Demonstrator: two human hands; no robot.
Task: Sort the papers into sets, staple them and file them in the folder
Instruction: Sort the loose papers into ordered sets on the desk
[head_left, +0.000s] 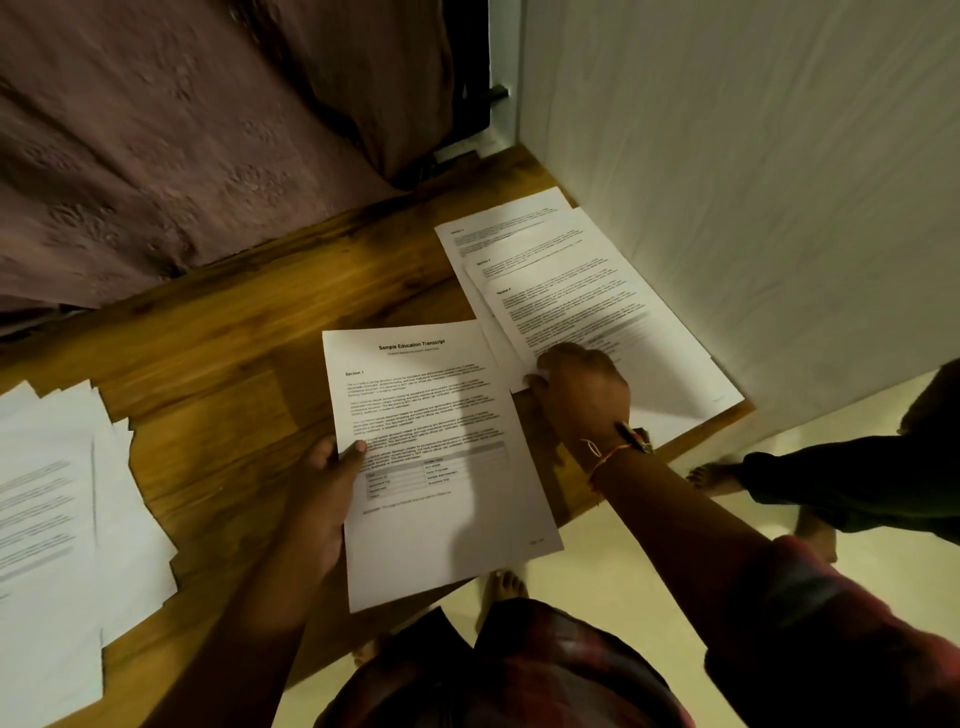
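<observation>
Transcript sheet (431, 457), headed "Sample Education Transcript", is in our left hand (327, 483). The thumb lies on top at its left edge with the fingers curled under, a firm pinch. The sheet is over the table's (234, 338) near edge and its lower part hangs past the edge.

Our right hand (582, 389) is just right of it, fingers curled down on the near-left corner of the fanned sheets (571, 275), pinching that corner. The knuckles hide the fingertips. Three overlapping pages are visible in the fan, which fills the table's right end up to the wall (727, 182).

A loose pile (52, 493) sits at the table's left end, well apart. A purple curtain (156, 130) hangs behind the far edge. Another person's foot (717, 475) is on the floor past the right corner.
</observation>
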